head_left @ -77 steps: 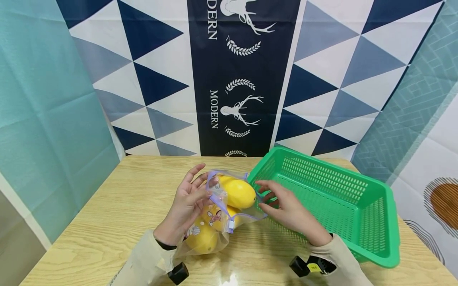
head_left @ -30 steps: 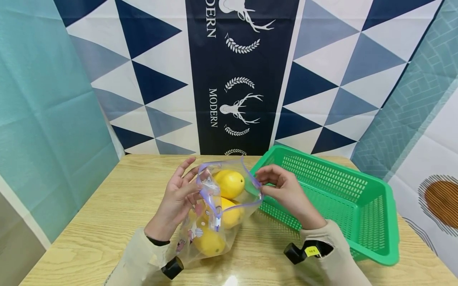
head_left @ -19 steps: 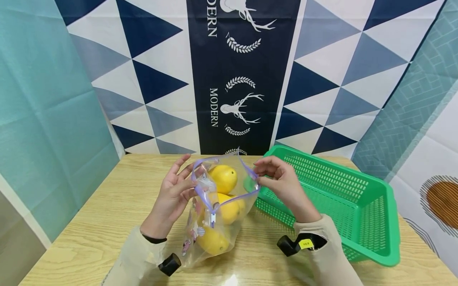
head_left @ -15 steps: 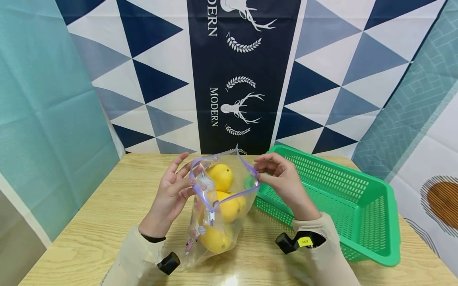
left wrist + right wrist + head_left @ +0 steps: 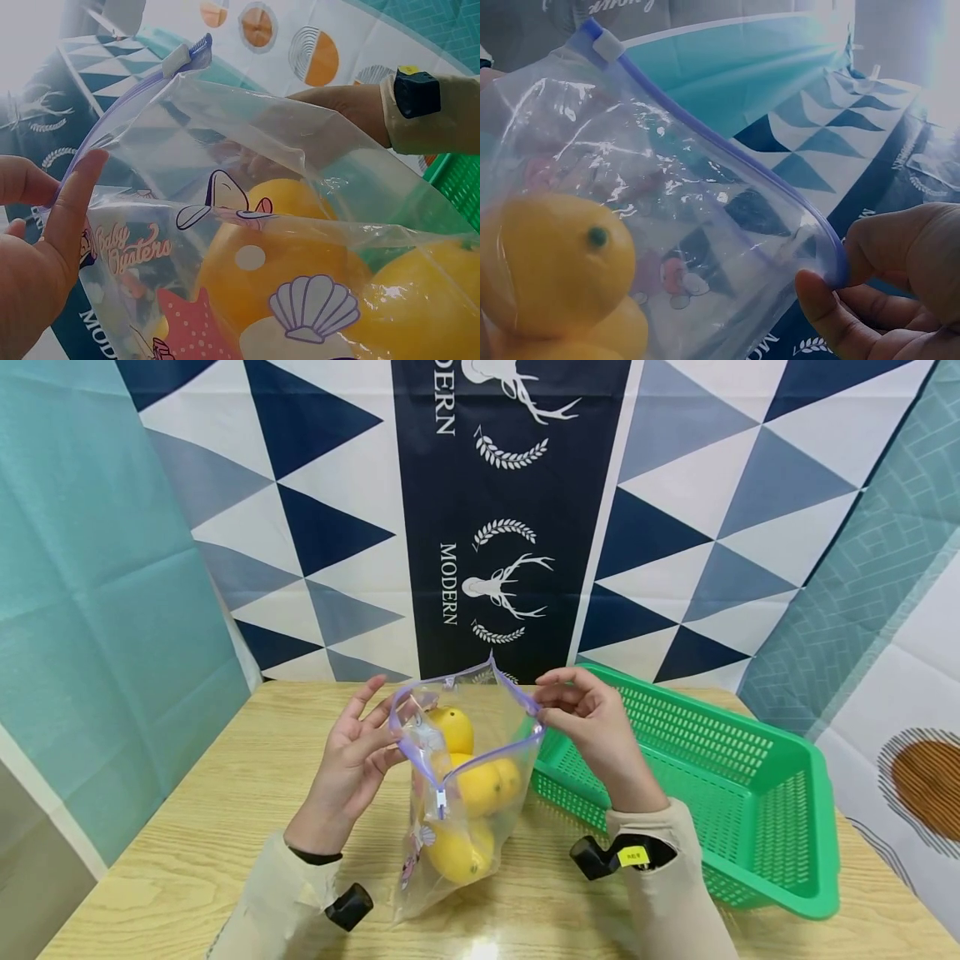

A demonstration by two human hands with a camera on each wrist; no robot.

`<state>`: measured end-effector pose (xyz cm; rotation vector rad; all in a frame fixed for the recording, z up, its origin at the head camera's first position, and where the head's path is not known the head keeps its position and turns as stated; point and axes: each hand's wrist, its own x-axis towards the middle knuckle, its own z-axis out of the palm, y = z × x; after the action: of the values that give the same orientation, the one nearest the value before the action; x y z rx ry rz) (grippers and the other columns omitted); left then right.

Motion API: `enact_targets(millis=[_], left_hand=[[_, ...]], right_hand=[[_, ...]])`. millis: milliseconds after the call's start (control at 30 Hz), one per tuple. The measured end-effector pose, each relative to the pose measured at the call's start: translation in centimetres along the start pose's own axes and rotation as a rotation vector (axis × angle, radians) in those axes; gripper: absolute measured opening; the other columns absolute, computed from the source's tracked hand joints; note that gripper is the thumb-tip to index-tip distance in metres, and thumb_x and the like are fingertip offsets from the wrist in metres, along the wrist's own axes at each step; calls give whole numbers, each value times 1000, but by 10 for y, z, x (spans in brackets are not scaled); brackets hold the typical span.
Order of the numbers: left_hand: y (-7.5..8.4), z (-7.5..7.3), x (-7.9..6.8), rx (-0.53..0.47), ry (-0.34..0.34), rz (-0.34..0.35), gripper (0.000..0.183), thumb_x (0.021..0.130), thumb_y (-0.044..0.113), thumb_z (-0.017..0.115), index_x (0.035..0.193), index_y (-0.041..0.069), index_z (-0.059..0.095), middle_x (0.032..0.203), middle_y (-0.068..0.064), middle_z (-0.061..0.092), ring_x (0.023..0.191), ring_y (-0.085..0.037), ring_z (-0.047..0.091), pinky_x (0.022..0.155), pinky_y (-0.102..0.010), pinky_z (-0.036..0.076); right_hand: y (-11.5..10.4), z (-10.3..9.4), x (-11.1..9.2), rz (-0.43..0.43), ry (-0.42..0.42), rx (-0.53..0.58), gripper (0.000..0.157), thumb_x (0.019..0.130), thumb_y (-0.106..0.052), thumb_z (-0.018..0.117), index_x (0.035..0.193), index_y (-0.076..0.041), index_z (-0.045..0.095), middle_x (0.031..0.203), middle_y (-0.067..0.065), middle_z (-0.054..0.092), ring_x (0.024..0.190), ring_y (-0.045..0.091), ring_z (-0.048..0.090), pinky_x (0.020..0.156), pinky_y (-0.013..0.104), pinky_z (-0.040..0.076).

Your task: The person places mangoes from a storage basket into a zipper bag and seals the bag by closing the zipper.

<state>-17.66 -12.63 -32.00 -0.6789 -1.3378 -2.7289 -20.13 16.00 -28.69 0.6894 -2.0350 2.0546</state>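
Note:
A clear zip bag (image 5: 420, 877) with a purple rim and cartoon sea prints stands upright on the table, its mouth spread wide. Inside it are several yellow fruits (image 5: 459, 852), like lemons or mangoes; plastic partly blurs them. My left hand (image 5: 348, 768) pinches the left side of the rim between thumb and finger, the other fingers spread. On the opposite side, my right hand (image 5: 592, 727) pinches the rim, as the right wrist view also shows. A white slider (image 5: 176, 60) sits at one end of the purple zip.
A green plastic basket (image 5: 817, 827) with perforated walls stands to the right, close beside the bag and behind my right hand. The wooden table (image 5: 247, 777) ends at a patterned cloth backdrop (image 5: 510, 527).
Both hands have come to pinch the rim, and the bag's mouth has widened. The bag has been raised upright, and the fruits have sunk lower inside it.

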Motion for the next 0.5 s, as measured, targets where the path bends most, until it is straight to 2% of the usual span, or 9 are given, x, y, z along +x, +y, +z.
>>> enact_targets(millis=[100,300,500], left_hand=[[0,0,0,1,21,2,56,92,-15,43,142,9,34,128,-9,54,114,-15,63,77,-23,58],[1,1,0,-16,51,18,57,92,-16,40,143,9,32,131,-10,53,117,-16,62,79,-23,58],[1,0,0,-72,27,48,57,92,-17,39,142,10,33,134,-10,54,120,-18,61,81,-24,57]], right_hand=[[-1,0,2,-14,3,21,32,89,14,59,108,-12,64,96,0,71,83,16,64,77,25,56],[-2,2,4,-54,18,74,28,89,16,58,111,-1,61,96,1,72,82,15,64,77,24,56],[-1,4,5,-100,42,131,36,88,20,54,106,-10,64,95,0,73,81,13,65,78,23,56]])
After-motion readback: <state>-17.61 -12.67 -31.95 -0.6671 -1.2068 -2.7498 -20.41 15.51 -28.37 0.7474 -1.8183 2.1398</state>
